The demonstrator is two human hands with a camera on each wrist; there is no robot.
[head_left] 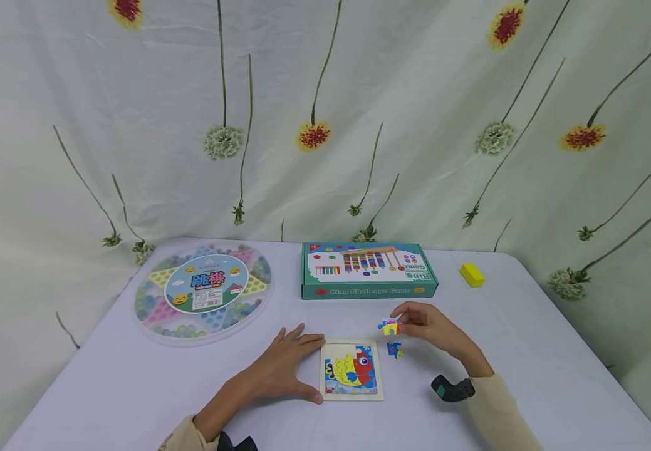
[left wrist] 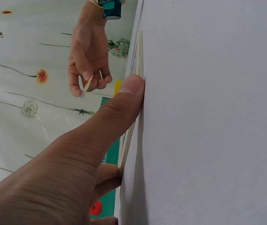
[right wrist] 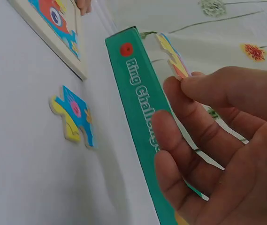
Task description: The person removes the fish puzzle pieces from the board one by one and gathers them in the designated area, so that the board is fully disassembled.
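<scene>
Two hands (head_left: 284, 369) (head_left: 429, 329) flank one puzzle (head_left: 352, 371) and two pieces (head_left: 389, 327) (head_left: 394, 349).

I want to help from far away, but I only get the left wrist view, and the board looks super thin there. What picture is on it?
Observer: The wooden puzzle board shows what looks like a fish, with a yellow body and red head.
Operator: What colours are on the puzzle piece in the right hand?
Observer: Its face shows yellow, blue and red.
Operator: Are there any other pieces out?
Observer: Yes, one loose piece lies just off the board's right side in the head view.
</scene>
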